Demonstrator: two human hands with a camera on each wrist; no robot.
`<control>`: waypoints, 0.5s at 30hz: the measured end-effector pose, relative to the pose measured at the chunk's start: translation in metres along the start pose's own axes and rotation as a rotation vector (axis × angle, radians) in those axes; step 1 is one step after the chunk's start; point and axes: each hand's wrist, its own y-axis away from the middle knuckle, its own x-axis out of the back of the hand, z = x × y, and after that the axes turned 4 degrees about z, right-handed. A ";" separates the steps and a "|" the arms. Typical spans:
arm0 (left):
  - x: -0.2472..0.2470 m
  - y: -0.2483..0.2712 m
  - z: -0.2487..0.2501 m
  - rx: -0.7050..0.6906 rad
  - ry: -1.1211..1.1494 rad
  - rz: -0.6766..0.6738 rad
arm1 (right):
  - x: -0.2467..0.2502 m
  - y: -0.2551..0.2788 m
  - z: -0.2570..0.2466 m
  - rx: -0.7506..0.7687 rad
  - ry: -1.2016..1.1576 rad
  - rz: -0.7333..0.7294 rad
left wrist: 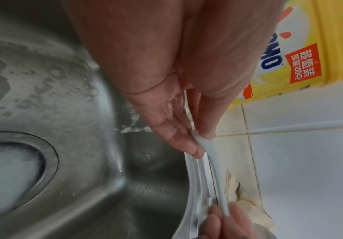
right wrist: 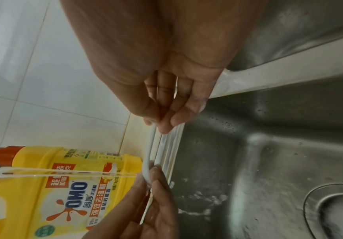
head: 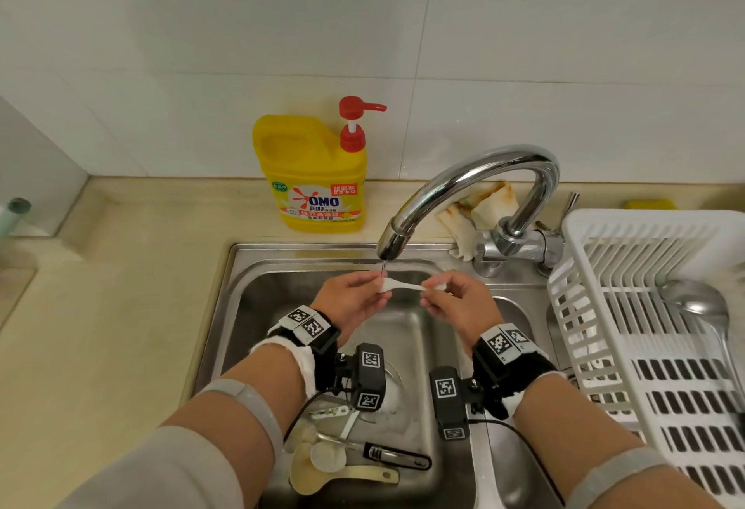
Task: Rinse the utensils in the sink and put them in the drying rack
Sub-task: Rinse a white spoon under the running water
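Here both hands pinch one white spoon [head: 403,287] under the faucet [head: 393,244], over the sink [head: 250,286]: left grip [head: 351,298] on the bowl end, right grip [head: 455,298] on the handle; the drying rack [head: 584,307] stands right of the right grip.

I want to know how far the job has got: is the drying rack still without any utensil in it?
No: a metal ladle already lies in the white drying rack.
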 end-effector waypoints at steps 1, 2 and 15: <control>-0.001 0.000 0.001 -0.001 -0.007 -0.008 | 0.000 0.000 0.000 0.004 -0.001 0.005; -0.001 0.000 0.002 0.000 -0.018 -0.013 | 0.000 0.001 0.000 0.006 -0.005 0.009; 0.010 0.006 0.008 -0.042 -0.010 -0.005 | -0.012 -0.005 0.002 0.001 -0.059 -0.048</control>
